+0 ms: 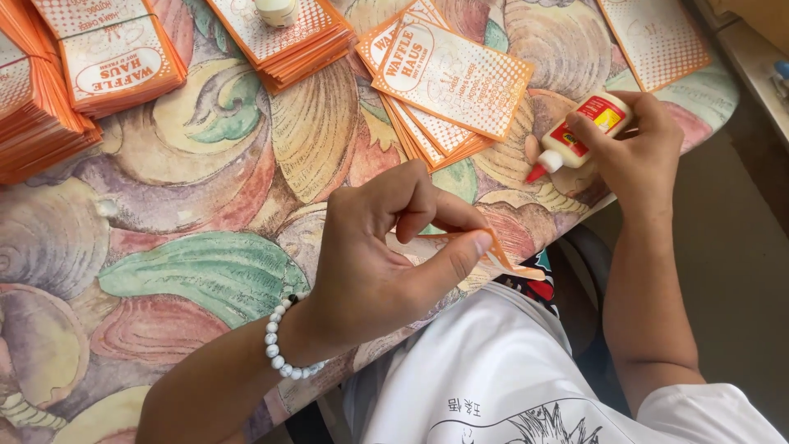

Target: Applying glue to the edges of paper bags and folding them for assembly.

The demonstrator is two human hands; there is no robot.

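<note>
My left hand pinches a thin orange paper piece edge-on between thumb and fingers, just over the table's near edge. A white bead bracelet is on that wrist. My right hand grips a small white glue bottle with a red and yellow label and a red tip; the tip points down-left toward the table. A fanned pile of orange-and-white printed cards lies just beyond both hands.
The table has a shell-patterned cover. Stacks of orange cards stand at the far left, top middle and top right. A small white jar rests on the middle stack. My white shirt is below.
</note>
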